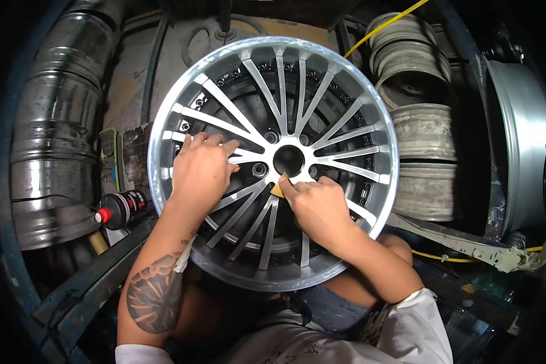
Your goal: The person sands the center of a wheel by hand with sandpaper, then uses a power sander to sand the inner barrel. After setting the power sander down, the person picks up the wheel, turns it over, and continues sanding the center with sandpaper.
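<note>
1 wheel [273,156] lies beneath 2 hands, its center hole between them and touched by neither. By the left hand [201,167], partly open, the spokes are touched with curled fingers. By the right hand [321,209], 1 yellow piece [277,190] is held closed under the fingertips, against the spokes just below the hole. 1 red-capped bottle [126,207] is seen beside the wheel

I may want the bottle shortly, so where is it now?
In the head view, the bottle lies at the person's left, just outside the wheel, beyond the left hand, its red cap pointing outward.
</note>
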A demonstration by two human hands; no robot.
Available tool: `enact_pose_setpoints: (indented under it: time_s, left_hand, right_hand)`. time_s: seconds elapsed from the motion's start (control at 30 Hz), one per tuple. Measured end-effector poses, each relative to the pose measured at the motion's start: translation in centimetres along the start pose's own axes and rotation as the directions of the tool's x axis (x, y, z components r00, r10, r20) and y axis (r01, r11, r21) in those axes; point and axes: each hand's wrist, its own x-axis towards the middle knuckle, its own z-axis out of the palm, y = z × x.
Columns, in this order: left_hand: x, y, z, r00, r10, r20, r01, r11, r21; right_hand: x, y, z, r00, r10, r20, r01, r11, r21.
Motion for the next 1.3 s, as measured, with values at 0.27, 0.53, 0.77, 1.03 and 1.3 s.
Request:
enact_pose_setpoints:
  time_s: [0.27, 0.53, 0.77, 1.03, 1.3]
  left_hand:
    - [0.0, -0.2, -0.1, 1.000, -0.012, -0.001, 0.012, 1.000, 0.017]
    - [0.3, 0.6, -0.5, 0.999, -0.030, 0.045, 0.031, 0.999, -0.019]
    - [0.4, 0.4, -0.4, 0.999, -0.027, 0.037, 0.027, 1.000, 0.003]
    - [0.6, 1.7, -0.6, 0.994, -0.005, 0.113, -0.004, 0.997, 0.076]
    - [1.8, 5.6, -2.5, 0.995, 0.086, -0.042, -0.092, 0.747, -0.659]
  right_hand:
    - [-0.2, 1.9, -1.0, 0.996, 0.017, 0.086, -0.010, 0.997, -0.075]
    - [0.0, 2.2, -0.4, 0.994, -0.106, 0.009, 0.106, 0.991, -0.080]
    - [0.0, 3.3, -1.4, 0.993, -0.091, 0.071, 0.091, 0.996, 0.002]
    - [0.8, 3.4, -1.1, 0.998, -0.052, -0.018, 0.054, 0.977, 0.207]
    - [0.4, 6.5, -2.6, 0.954, 0.082, 0.289, -0.263, -0.232, 0.936]
